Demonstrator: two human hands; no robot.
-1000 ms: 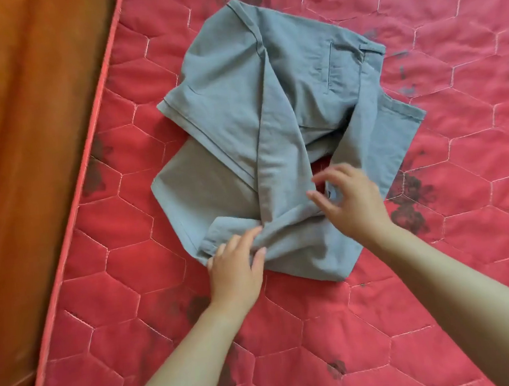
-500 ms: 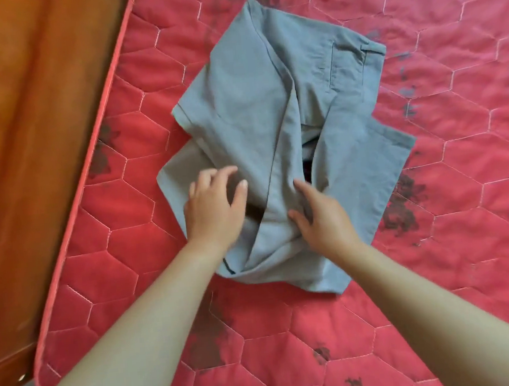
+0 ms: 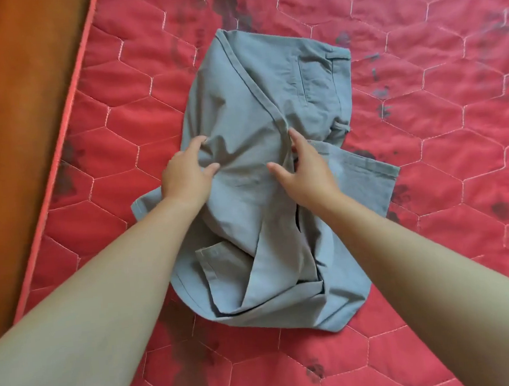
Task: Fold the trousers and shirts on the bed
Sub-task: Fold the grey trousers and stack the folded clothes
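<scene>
So, where do the trousers lie?

Your trousers lie bunched in the middle of the bed, grey cloth on the red quilted cover, crumpled rather than flat. The far part shows a pocket facing up. One leg hem sticks out to your right. A heap of loose folds lies nearest you, between your forearms.

And my left hand?

Your left hand is on the left side of the bundle, about halfway up. Its fingers are curled into the cloth and the thumb closes toward them, so it has a ridge of fabric gripped.

The right one?

Your right hand rests on the trousers across from the left hand, beside the long seam that runs down the middle. The forefinger lies straight along that seam, and the thumb is spread flat on the cloth, pointing toward the left hand. The other fingers go into a fold and are hidden, so I cannot tell whether that hand grips anything.

What else is round them?

Dark stains mark the cover beyond the trousers and also nearer you. Brown wood runs along the bed's left edge.
</scene>
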